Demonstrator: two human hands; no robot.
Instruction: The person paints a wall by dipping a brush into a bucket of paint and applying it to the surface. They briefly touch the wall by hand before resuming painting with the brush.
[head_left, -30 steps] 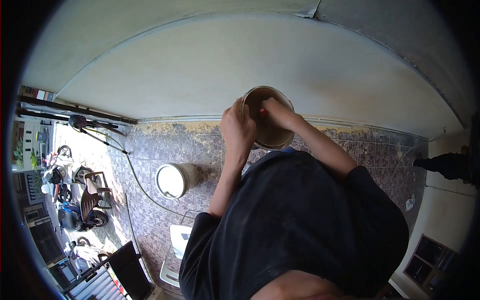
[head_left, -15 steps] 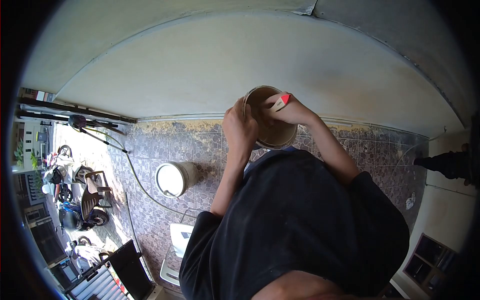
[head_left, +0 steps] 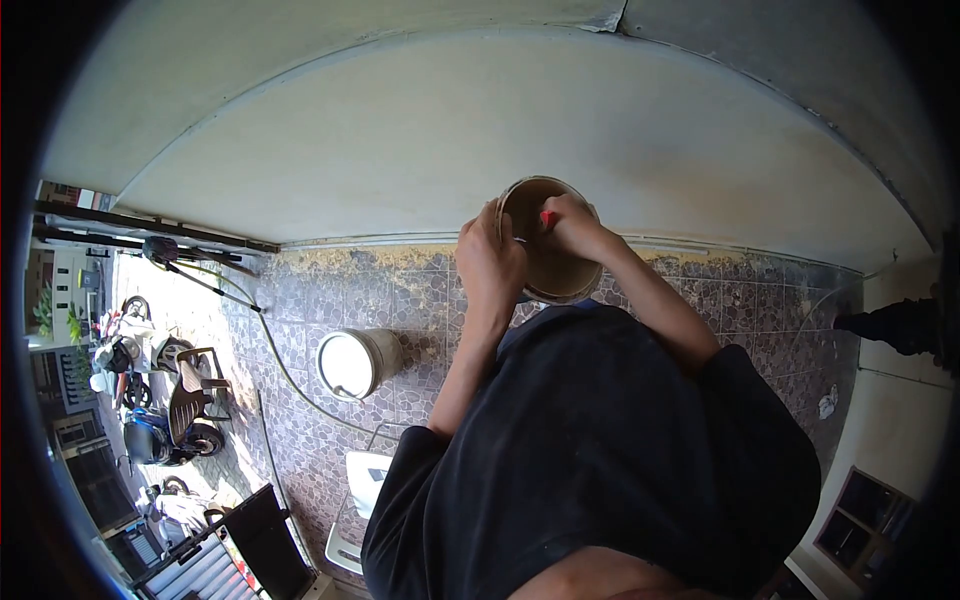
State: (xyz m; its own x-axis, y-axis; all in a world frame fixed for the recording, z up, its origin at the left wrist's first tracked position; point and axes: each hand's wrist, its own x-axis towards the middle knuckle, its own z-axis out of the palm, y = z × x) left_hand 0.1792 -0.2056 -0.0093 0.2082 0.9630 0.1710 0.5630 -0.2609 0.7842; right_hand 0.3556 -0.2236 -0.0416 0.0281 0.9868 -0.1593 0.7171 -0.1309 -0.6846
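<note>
Against the pale wall, at chest height | small bucket [head_left: 556,262] gripped at rim by left hand [head_left: 490,262], fingers curled | right hand [head_left: 572,228] inside, fingers pinching red-tipped tool [head_left: 547,218] | white pail [head_left: 356,362] on tiled floor below.

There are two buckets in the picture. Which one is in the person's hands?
The brown-stained round bucket near the wall: the left hand grips its rim and the right hand reaches inside. The white plastic bucket stands apart on the tiled floor.
</note>
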